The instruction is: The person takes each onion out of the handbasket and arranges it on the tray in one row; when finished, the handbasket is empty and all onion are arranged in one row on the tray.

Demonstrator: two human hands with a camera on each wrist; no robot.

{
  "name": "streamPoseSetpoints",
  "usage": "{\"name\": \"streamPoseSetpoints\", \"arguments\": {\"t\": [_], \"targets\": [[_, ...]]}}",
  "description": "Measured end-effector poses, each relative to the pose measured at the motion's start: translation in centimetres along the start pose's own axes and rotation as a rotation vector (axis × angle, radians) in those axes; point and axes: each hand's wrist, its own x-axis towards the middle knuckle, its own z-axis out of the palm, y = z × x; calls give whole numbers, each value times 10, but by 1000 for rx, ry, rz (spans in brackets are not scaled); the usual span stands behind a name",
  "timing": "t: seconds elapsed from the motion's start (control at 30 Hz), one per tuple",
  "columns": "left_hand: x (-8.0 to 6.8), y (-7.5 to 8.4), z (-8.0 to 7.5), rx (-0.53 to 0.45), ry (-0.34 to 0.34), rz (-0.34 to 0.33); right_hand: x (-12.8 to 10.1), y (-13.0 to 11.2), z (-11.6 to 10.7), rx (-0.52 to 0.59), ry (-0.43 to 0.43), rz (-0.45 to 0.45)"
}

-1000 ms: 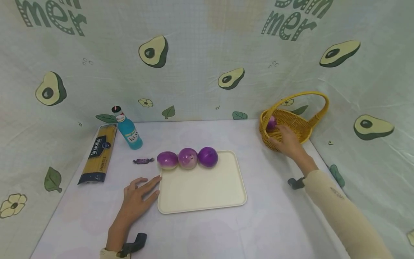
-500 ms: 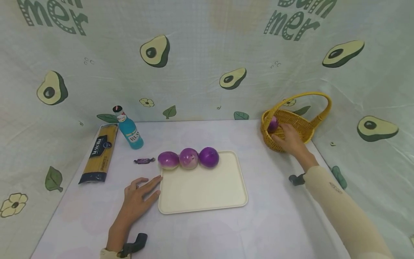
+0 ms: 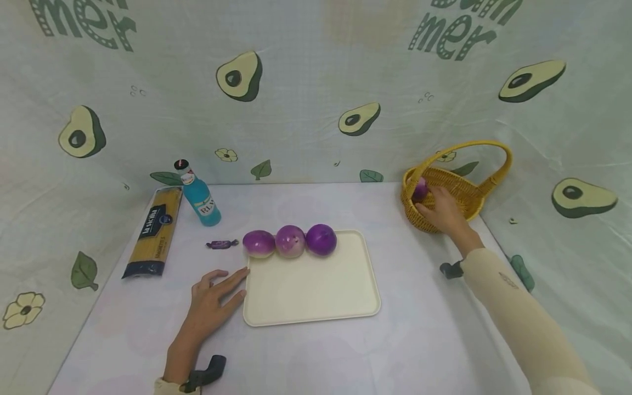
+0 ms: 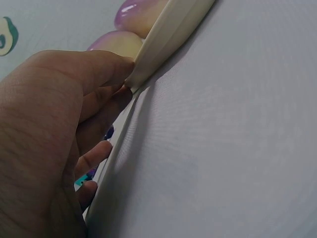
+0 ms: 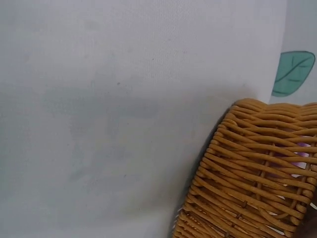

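Observation:
In the head view my left hand (image 3: 209,304) rests at the left edge of a cream rectangular tray (image 3: 316,299), fingers loosely spread. The left wrist view shows the thumb and fingertips right at the tray's rim (image 4: 156,47). Three glossy purple onions (image 3: 290,241) sit in a row along its back edge. My right hand (image 3: 444,211) reaches over the near rim into a yellow wicker basket (image 3: 417,219). Another purple onion (image 3: 420,189) lies inside by the fingers, which are partly hidden; I cannot tell whether they grip anything. Through the weave in the right wrist view, some purple shows.
Left of the tray are a wrapped purple candy (image 3: 222,244), a blue bottle (image 3: 201,200) lying tilted in view, and a spaghetti pack (image 3: 155,233). The basket's tall handle (image 3: 498,170) arches beside the right hand. A printed cloth wall (image 3: 296,137) stands behind the table.
The whole scene has shifted slightly right in the head view. My left hand keeps its place at the tray; my right hand stays inside the basket, with little movement.

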Motion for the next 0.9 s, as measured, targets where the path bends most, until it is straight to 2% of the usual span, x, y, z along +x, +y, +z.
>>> {"name": "streamPoseSetpoints", "arguments": {"t": [0.9], "targets": [[1, -2, 1, 0, -4, 1, 25, 13, 10, 25, -5, 57]]}}
